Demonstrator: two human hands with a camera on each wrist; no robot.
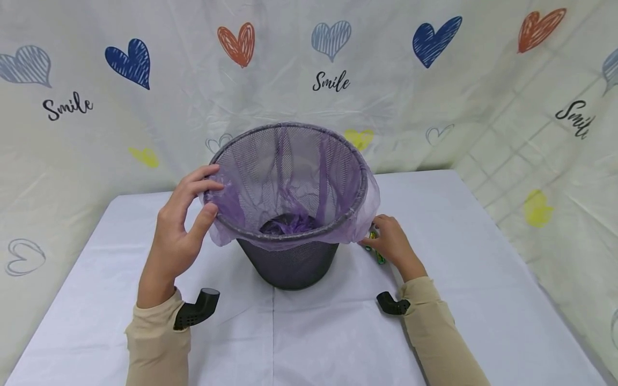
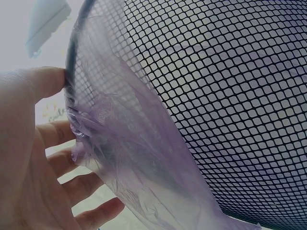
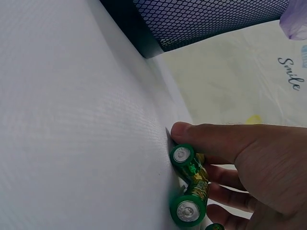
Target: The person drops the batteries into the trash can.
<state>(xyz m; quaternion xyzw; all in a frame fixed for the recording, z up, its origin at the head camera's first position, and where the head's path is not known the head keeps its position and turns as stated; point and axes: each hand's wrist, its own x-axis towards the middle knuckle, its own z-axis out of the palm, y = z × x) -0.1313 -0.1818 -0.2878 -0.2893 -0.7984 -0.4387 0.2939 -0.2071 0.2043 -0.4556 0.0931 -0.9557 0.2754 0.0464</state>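
Note:
A dark mesh wastebasket point(image 1: 289, 268) stands on the table, lined with a thin purple bin bag point(image 1: 333, 182) folded out over its rim. My left hand point(image 1: 176, 230) holds the rim at the left, thumb on the near side and fingers spread along the outside; the left wrist view shows the thumb point(image 2: 50, 82) against the rim and fingertips by the bag's overhang. To the right of the basket, my right hand point(image 1: 393, 244) is low at the table, thumb and fingers around a green battery point(image 3: 182, 154). A second battery point(image 3: 188, 211) lies just beside it, and part of another battery point(image 3: 214, 226) shows below.
A white cloth covers the table point(image 1: 483, 300). Behind it hangs a pale curtain point(image 1: 285, 96) printed with hearts and "Smile". A black wrist camera point(image 1: 198, 308) sits on the left sleeve, another wrist camera point(image 1: 392, 304) on the right sleeve.

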